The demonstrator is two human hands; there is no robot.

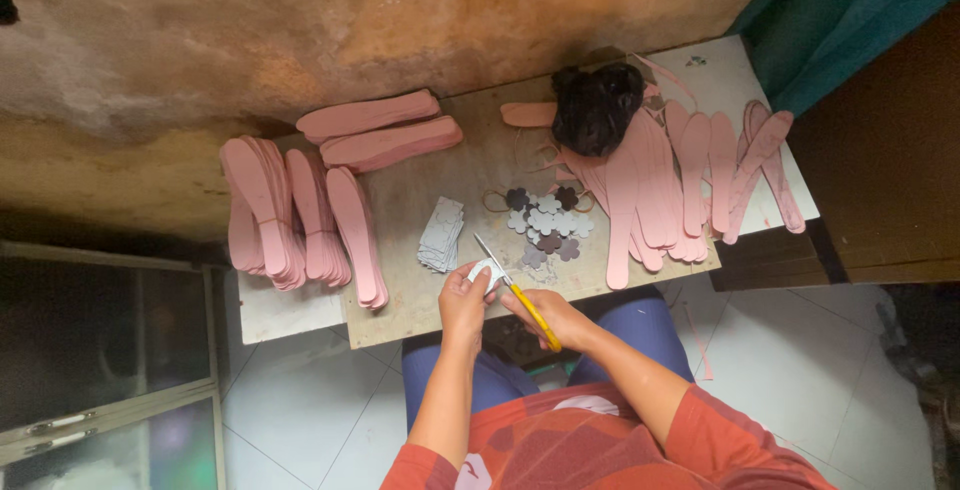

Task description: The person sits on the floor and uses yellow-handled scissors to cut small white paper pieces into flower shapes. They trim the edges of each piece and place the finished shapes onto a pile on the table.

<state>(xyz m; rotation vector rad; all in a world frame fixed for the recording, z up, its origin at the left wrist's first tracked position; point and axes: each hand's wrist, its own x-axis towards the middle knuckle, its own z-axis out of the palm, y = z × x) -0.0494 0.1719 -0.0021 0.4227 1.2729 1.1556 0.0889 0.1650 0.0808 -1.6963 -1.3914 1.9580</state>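
Note:
My right hand [556, 318] grips yellow-handled scissors [508, 286] whose blades point up and left over the front edge of the board. My left hand [464, 298] pinches a small grey piece [486, 270] between the blades. Just beyond lie a stack of grey square pieces [441, 235] and a scatter of grey and dark flower-shaped cutouts [547, 222].
Bundles of pink sole-shaped pieces [295, 215] lie on the left of the wooden board [440, 185], more pink soles [665, 185] fan out on the right beside a black bag [596, 107]. A rough wall stands behind. White floor tiles lie below, a teal curtain [850, 20] hangs right.

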